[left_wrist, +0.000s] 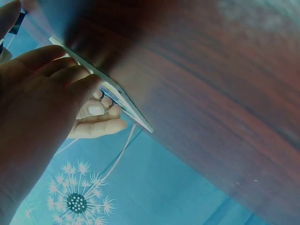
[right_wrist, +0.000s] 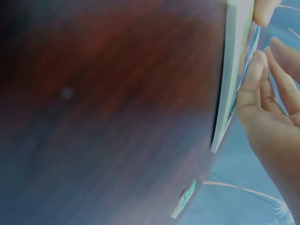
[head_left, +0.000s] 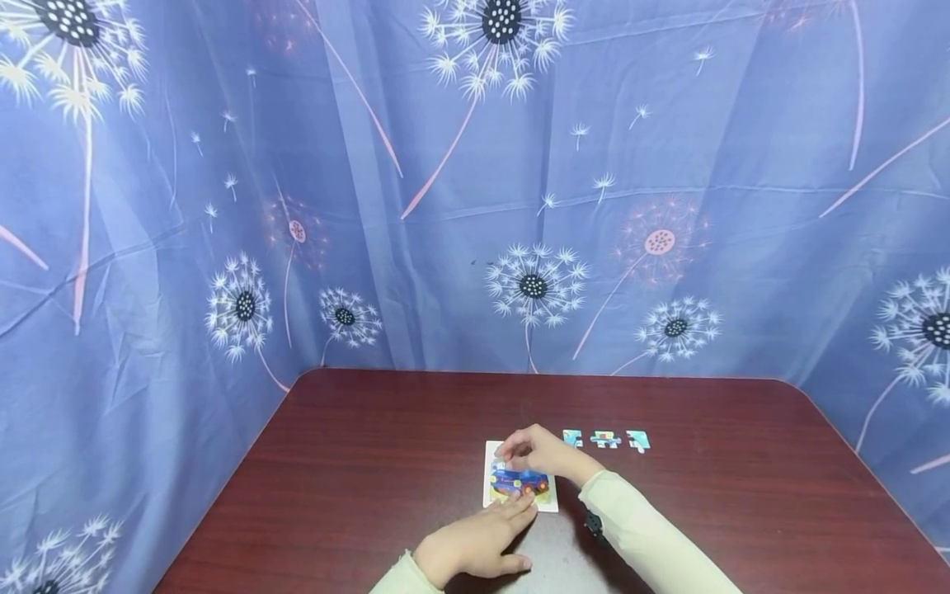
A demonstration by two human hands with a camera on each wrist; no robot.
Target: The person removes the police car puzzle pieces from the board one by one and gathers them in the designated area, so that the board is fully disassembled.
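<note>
A small white-bordered puzzle board [head_left: 553, 502] with a blue car picture lies on the table. The left hand [head_left: 486, 535] lies palm down at its near edge, fingers extended onto the picture; the left wrist view shows this hand [left_wrist: 44, 96] along the board's edge [left_wrist: 123, 96]. Over the board's upper part is the right hand [head_left: 545, 454], fingers bent, tips close to the picture. In the right wrist view the right hand [right_wrist: 272, 103] has thumb and fingers bent beside the board [right_wrist: 228, 79]; whether a piece is between them cannot be told.
To the right of the board, three loose puzzle pieces stand in a row on the dark red table [head_left: 356, 462]: a left one [head_left: 570, 437], a middle one [head_left: 604, 439] and a right one [head_left: 638, 440]. A blue dandelion-print curtain [head_left: 445, 247] hangs behind and at the sides.
</note>
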